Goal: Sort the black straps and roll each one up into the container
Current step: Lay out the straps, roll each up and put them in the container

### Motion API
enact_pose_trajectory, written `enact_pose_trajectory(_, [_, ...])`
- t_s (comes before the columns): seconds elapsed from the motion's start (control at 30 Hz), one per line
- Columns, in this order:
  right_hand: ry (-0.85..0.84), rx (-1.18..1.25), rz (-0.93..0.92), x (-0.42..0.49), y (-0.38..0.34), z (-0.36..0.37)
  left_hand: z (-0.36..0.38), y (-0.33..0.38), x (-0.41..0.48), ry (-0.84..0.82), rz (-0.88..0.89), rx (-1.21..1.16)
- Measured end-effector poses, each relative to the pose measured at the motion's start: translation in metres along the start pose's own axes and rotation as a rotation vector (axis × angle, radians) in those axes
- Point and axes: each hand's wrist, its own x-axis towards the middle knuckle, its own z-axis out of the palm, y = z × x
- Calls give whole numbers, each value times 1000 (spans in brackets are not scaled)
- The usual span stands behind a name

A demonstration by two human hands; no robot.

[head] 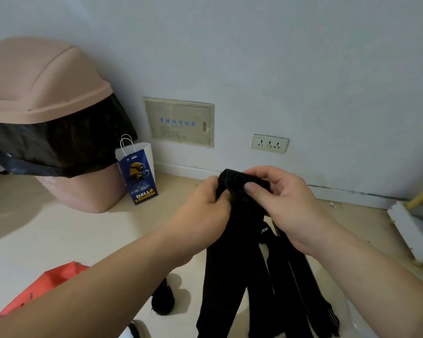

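Black fabric straps (230, 276) hang in front of the person at mid-frame. Their top end is bunched into a thick fold held between both hands, and several long lengths trail down towards the pale tiled floor (95, 240). One length carries a small white label, too blurred to read.

The left hand (205, 203) closes its grip on the left side of the fold, fingers curled in tight and pinching the fabric. The right hand (286, 203) grips the right side, with its thumb pressed flat on the front of the fold and its fingers curled over the top and behind. Both grips are closed on the straps, and the two hands are almost touching.

A small black rolled bundle (163, 298) lies on the floor below the left forearm. Near it, at the lower left, is a red paper bag (47, 281).

Against the pale wall stands a pink plastic swing-lid bin (47, 93) lined with a black bag. Just beside it is a blue paper gift bag (138, 176) with white handles and a yellow cartoon figure. A beige wall panel (178, 121) and a white triple socket (269, 143) are set into the wall behind the hands.
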Motion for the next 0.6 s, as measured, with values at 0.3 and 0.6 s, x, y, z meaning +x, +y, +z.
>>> enact_pose_trajectory(0.3, [-14,-140,-116,11,-3,10,-13,-7,22,-74,-242,-485])
enact_pose_trajectory(0.6, [28,-65,-14,11,2,15,-18,-22,29,-35,-207,-342])
